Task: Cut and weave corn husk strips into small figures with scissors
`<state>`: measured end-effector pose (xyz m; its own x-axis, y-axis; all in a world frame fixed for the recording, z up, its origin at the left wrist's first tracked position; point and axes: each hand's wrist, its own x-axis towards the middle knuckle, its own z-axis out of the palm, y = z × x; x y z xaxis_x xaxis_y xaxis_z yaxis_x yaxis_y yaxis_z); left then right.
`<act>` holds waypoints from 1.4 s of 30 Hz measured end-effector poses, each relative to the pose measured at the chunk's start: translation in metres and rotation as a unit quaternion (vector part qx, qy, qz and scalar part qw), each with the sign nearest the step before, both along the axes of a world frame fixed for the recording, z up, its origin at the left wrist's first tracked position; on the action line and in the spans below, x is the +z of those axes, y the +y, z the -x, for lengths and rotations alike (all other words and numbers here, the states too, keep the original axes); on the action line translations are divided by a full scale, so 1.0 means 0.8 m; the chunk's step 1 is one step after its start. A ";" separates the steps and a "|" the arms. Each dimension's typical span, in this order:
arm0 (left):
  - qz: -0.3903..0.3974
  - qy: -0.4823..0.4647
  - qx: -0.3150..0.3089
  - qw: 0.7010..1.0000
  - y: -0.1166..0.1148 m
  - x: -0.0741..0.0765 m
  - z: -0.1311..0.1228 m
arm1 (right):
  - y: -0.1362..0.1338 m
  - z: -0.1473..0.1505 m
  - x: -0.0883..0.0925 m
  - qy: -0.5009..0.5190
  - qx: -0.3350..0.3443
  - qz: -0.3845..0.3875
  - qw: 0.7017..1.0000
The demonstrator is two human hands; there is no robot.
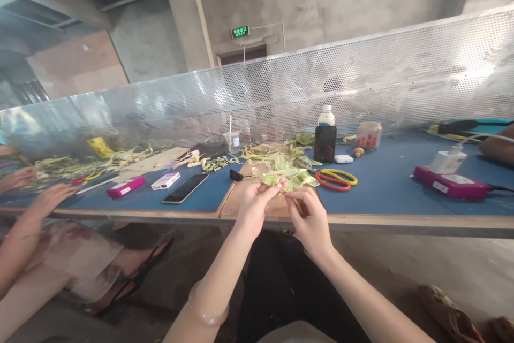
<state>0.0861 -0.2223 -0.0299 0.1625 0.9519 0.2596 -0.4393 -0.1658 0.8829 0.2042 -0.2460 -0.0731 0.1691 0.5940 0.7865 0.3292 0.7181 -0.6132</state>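
My left hand [256, 205] is closed, its thumb and fingers pinching a pale green corn husk strip [277, 177] over the table's front edge. Close beside it, my right hand [312, 213] has its fingertips pinched together at the same husk. The exact grip point is partly hidden by the fingers. Just beyond both hands lies a heap of loose corn husks [283, 162] on a brown board [234, 201]. Scissors [336, 179] with red and yellow handles rest to the right of the heap.
A black phone [325, 144] stands upright before a white-capped bottle [326, 115]; another phone [185, 189] lies flat at left. A jar [368, 135] and a purple box [452, 182] with a charger sit rightward. A co-worker's hand [56, 197] is at far left. Perforated metal panel [297, 83] behind.
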 end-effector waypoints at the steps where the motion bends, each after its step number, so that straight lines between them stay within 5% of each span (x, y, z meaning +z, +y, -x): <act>1: -0.003 -0.005 -0.003 1.000 0.001 0.002 0.000 | 0.000 0.000 0.001 -0.005 -0.008 0.001 1.000; 6: -0.037 0.024 0.003 0.999 0.025 0.014 0.001 | 0.019 -0.004 0.014 -0.037 -0.022 0.014 0.999; 15: -0.062 0.021 -0.033 0.997 0.114 0.026 0.009 | 0.087 -0.016 0.055 -0.133 -0.027 0.074 0.988; 21: -0.044 0.015 -0.042 0.998 0.150 0.010 0.020 | 0.131 -0.020 0.063 -0.101 0.105 0.180 0.973; 32: -0.077 0.044 -0.044 0.995 0.167 0.000 0.030 | 0.164 -0.013 0.055 0.002 0.287 0.296 0.911; 42: -0.052 0.016 -0.026 0.998 0.170 0.002 0.030 | 0.170 -0.019 0.052 0.069 0.340 0.352 0.870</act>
